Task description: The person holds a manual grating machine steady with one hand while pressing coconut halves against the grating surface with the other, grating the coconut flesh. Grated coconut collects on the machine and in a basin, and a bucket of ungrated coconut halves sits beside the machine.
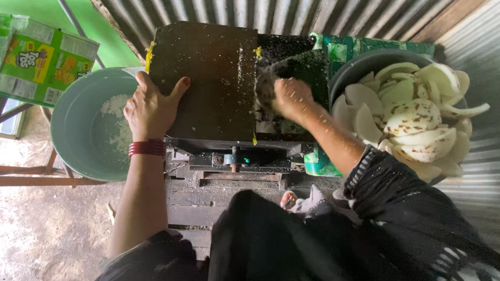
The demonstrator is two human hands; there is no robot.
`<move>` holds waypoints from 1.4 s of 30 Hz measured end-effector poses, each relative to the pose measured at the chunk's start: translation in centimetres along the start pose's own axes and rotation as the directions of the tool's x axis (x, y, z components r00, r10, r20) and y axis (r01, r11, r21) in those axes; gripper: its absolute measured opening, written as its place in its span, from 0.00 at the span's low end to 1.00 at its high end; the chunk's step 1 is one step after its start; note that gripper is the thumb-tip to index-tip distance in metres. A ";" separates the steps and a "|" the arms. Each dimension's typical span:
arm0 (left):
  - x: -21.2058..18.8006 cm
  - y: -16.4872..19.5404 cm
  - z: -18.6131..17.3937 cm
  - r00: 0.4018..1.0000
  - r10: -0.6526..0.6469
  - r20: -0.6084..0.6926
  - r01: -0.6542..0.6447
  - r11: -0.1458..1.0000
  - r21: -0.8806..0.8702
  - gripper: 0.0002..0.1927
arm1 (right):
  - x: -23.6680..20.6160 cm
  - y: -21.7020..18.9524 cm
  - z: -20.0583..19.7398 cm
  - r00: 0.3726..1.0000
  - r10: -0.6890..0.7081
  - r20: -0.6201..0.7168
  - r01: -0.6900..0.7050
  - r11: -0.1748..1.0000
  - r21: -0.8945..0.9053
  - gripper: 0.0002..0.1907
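Right fingers: your right hand (291,97) is closing narrowly around a coconut piece (266,89) and pressing it into the grater (269,70) at centre frame; motion blur is hiding exactly how the fingertips are sitting.
Left fingers: your left hand (151,109) is lying spread wide and flat, holding nothing, bracing on the dark cover (211,73) left of centre.
Coconut piece: it is sitting at the grater mouth, under your right fingers and just right of the cover's edge.
Slip risk: as the piece is getting thinner, your fingertips are likely coming closer to the grating part; a slip off the wet flesh could bring them against it.
Brace risk: your left thumb is reaching toward the cover's upper left corner; if the cover is shifting under pressure, that hand could slide.
Scatter: white flecks are flying around your right hand and landing on the cover, so gratings are probably missing the green basin (87,127) at left, which is holding a small white heap.
Sleeve: your dark right sleeve (379,179) is hanging near the machine's lower edge; loose cloth could catch.
Supply: the bowl (372,58) of coconut slices (413,116) at right is touching your right forearm; a jolt could tip slices out.
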State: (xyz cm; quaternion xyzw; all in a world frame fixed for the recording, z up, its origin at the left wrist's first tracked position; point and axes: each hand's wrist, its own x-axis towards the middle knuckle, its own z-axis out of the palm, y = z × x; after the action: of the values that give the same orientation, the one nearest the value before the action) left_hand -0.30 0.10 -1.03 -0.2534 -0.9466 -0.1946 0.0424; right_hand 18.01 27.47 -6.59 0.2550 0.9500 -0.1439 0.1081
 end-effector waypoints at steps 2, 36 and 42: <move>-0.1 0.0 0.0 1.000 0.001 -0.011 -0.001 1.000 0.009 0.48 | 0.4 2.0 -0.8 0.996 -0.088 0.007 0.088 0.994 -0.070 0.13; 0.0 0.1 -0.3 1.000 -0.023 0.012 0.023 1.000 0.008 0.48 | -0.7 -0.5 0.2 0.951 -0.308 0.034 0.310 0.942 -0.132 0.25; 0.1 0.1 -0.3 0.999 -0.040 0.029 0.040 0.999 0.026 0.49 | -3.9 0.7 -1.7 0.915 -0.391 -0.099 0.297 0.818 -0.492 0.26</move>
State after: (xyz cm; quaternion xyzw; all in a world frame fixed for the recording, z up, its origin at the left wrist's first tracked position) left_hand -0.35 0.16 -0.71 -0.2366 -0.9545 -0.1796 0.0279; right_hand 21.43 26.86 -4.07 0.0577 0.9926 0.0976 0.0445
